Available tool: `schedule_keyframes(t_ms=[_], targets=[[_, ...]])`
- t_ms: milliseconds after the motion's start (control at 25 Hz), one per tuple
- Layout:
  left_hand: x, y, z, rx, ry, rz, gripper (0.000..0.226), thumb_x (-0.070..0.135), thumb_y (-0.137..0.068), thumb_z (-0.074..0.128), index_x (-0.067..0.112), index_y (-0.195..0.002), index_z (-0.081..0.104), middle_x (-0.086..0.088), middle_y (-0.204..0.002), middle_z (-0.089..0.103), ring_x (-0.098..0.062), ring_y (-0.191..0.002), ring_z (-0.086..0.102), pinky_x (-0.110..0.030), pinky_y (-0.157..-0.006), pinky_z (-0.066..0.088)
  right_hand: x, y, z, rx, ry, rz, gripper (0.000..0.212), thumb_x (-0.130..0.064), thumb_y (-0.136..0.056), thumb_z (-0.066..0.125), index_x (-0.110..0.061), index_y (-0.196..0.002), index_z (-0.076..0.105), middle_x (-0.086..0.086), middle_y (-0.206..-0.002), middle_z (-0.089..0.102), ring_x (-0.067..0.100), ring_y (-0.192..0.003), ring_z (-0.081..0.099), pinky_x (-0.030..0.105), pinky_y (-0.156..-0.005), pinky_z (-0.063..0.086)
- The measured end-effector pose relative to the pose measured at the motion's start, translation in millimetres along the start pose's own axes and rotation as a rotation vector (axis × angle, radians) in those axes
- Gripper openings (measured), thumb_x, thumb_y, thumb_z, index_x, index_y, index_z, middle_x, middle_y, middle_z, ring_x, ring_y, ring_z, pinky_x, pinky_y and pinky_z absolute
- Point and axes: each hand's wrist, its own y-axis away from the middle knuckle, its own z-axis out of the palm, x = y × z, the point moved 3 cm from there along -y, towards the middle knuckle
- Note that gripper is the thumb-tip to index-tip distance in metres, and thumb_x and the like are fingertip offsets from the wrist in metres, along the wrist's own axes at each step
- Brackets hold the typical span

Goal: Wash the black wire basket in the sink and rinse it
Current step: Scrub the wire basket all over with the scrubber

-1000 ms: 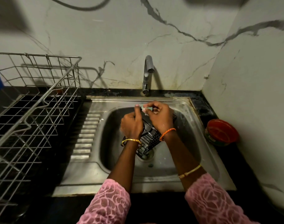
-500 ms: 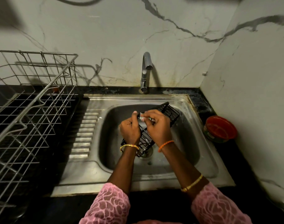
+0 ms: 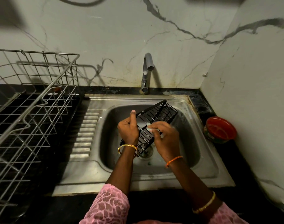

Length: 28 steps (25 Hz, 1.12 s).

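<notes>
**Black wire basket held tilted over the sink bowl, pale scrubber against its wires**

Nearest the camera, two pink lace sleeves (image 3: pixel 112 206) frame the lower edge, with bare forearms reaching forward over the steel sink (image 3: pixel 83 183).

The left hand (image 3: pixel 128 130) wears a gold bangle at the wrist and is closed around the near left edge of the black wire basket (image 3: pixel 157 115), fingers curled tight and the thumb sticking straight up along the frame. The right hand (image 3: pixel 167 139), with an orange thread at its wrist (a second gold bangle sits further up the forearm), has its fingers drawn together, pinching a small pale scrubber (image 3: pixel 150 127) against the basket's wires; the piece is mostly hidden, so its exact kind cannot be told.

The basket sits inside the sink bowl, tilted, its low end just above the drain (image 3: pixel 146 152) and its high end lifted toward the back right corner of the bowl.

To the left, a large silver dish rack (image 3: pixel 33 101) stands on the dark counter beside the ribbed draining board. To the right, a red-lidded container (image 3: pixel 220 129) rests on the counter near the wall.

Beyond the bowl, the chrome tap (image 3: pixel 146 73) rises against the marbled wall; no stream of water shows under its spout.
</notes>
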Motion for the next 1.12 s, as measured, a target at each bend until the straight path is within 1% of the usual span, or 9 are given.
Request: schedule_keyframes(t_ms=[80,160,320,480,640,800,920,1000,1120], targets=[[1,2,1,-0.026,-0.004,0.009,0.057,0.034,-0.090,0.061,0.018,-0.043,0.032,-0.004,-0.048,0.028,-0.010,-0.045,0.024,-0.028,-0.046,0.019,-6,-12,8,-0.003,0.033,0.003,0.014,0.001,-0.077,0.064,-0.009,-0.080,0.072,0.002,-0.085,0.069,0.011,-0.088,0.055,0.002,-0.074,0.036],[2,3,1,-0.043,0.005,0.028,0.057,0.032,-0.090,0.062,0.018,-0.043,0.033,-0.003,-0.048,0.027,-0.009,-0.045,0.024,-0.028,-0.045,0.019,-13,-26,19,-0.036,0.028,0.038,0.015,0.001,-0.077,0.064,-0.009,-0.083,0.072,0.003,-0.087,0.069,0.014,-0.091,0.053,0.000,-0.072,0.034],[2,-1,-6,0.021,0.010,-0.041,0.059,0.034,-0.089,0.062,0.018,-0.041,0.031,0.001,-0.046,0.025,-0.008,-0.043,0.022,-0.027,-0.045,0.019,-4,-18,22,-0.052,0.022,-0.027,0.021,0.001,-0.080,0.061,-0.010,-0.093,0.072,0.004,-0.093,0.066,0.013,-0.090,0.053,0.000,-0.074,0.034],[1,-11,-16,0.060,0.023,-0.088,0.061,0.036,-0.092,0.059,0.019,-0.042,0.028,0.008,-0.040,0.023,-0.007,-0.040,0.020,-0.027,-0.046,0.019,26,24,6,-0.011,-0.089,0.008,0.024,0.003,-0.082,0.061,-0.015,-0.094,0.072,0.002,-0.092,0.064,-0.003,-0.092,0.054,0.005,-0.084,0.038],[9,-8,-18,0.089,0.057,-0.181,0.057,0.043,-0.097,0.045,0.017,-0.047,0.035,0.001,-0.049,0.034,-0.012,-0.048,0.033,-0.030,-0.054,0.029,12,-3,3,0.026,-0.155,-0.019,0.017,-0.014,-0.086,0.059,-0.012,-0.099,0.068,-0.002,-0.099,0.063,0.005,-0.094,0.059,0.017,-0.083,0.049],[11,-4,-13,-0.003,-0.026,-0.130,0.065,0.054,-0.096,0.029,0.016,-0.046,0.046,-0.014,-0.057,0.055,-0.025,-0.061,0.050,-0.036,-0.065,0.041,-28,-38,32,-0.149,-0.057,-0.237,0.018,-0.001,-0.082,0.063,-0.007,-0.095,0.072,0.004,-0.090,0.065,0.016,-0.089,0.055,0.012,-0.080,0.040],[15,-2,-13,-0.014,-0.057,-0.113,0.070,0.055,-0.096,0.026,0.013,-0.044,0.046,-0.005,-0.051,0.051,-0.027,-0.060,0.052,-0.037,-0.065,0.042,-25,-46,44,-0.247,0.009,-0.275,0.020,0.001,-0.084,0.058,-0.008,-0.096,0.072,0.007,-0.091,0.063,0.019,-0.093,0.050,0.004,-0.081,0.034],[17,-2,-14,0.003,-0.055,-0.119,0.066,0.052,-0.098,0.030,0.015,-0.046,0.043,-0.001,-0.050,0.045,-0.021,-0.055,0.045,-0.035,-0.065,0.040,-13,-53,42,-0.222,-0.052,-0.203,0.020,-0.001,-0.084,0.058,-0.010,-0.094,0.072,0.004,-0.092,0.063,0.020,-0.094,0.052,0.013,-0.084,0.040],[13,-5,-15,0.023,0.010,-0.113,0.063,0.068,-0.084,0.030,0.016,-0.053,0.044,-0.002,-0.054,0.042,-0.018,-0.056,0.039,-0.030,-0.060,0.034,13,-72,39,-0.136,-0.219,0.052,0.019,0.004,-0.084,0.056,-0.008,-0.092,0.069,0.009,-0.098,0.065,0.025,-0.095,0.060,0.035,-0.087,0.052]])
